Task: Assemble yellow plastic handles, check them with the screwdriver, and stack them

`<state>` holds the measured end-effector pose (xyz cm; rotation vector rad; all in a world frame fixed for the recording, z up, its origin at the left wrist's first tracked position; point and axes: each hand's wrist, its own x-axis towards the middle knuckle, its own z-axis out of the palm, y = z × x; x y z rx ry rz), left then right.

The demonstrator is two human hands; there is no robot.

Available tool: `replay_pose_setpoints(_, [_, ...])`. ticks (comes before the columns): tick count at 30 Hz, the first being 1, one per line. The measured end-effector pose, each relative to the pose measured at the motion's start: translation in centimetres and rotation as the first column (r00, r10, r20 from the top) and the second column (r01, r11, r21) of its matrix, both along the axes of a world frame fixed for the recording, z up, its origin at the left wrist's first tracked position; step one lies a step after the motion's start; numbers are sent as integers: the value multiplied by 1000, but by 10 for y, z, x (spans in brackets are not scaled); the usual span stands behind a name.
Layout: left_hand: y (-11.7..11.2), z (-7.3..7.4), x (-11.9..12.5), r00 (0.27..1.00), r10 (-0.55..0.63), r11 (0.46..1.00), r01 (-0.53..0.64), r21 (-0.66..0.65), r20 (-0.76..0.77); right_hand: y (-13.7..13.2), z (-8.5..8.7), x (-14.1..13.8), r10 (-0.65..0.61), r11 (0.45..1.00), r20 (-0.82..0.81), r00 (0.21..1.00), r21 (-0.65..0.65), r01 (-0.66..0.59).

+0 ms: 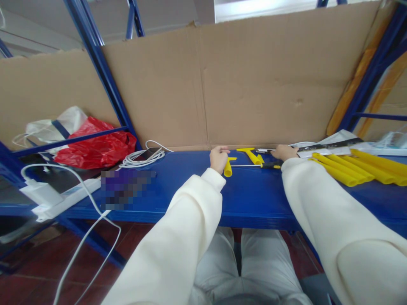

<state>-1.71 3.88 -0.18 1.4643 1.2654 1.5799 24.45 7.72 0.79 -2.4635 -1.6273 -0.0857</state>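
Observation:
My left hand (218, 157) is closed around a short yellow tube piece (228, 167) on the blue shelf (190, 186). My right hand (284, 152) rests on the shelf gripping a screwdriver with a black and yellow handle (271, 165), whose thin metal shaft points left toward the tube piece. A yellow T-shaped piece (250, 154) lies between the two hands. Both arms wear cream sleeves.
Several long yellow tubes (356, 169) lie at the right, with a ruler and papers (330, 147) behind them. A phone on coiled white cable (144, 156), a red bag (95, 148) and a white power strip (60, 197) sit left. Cardboard (254, 84) backs the shelf.

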Motion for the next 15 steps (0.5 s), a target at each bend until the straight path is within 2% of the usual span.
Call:
replay_pose_setpoints(8, [-3,2,1,1000,3,1000,-3,-9,-15,-2,1,1,8,996,-23,1000,88,-6])
replay_pose_setpoints(15, [-5,3,1,1000,2,1000,-3,-14,-16,-8,4,-2,-39,992,-72,997,121,48])
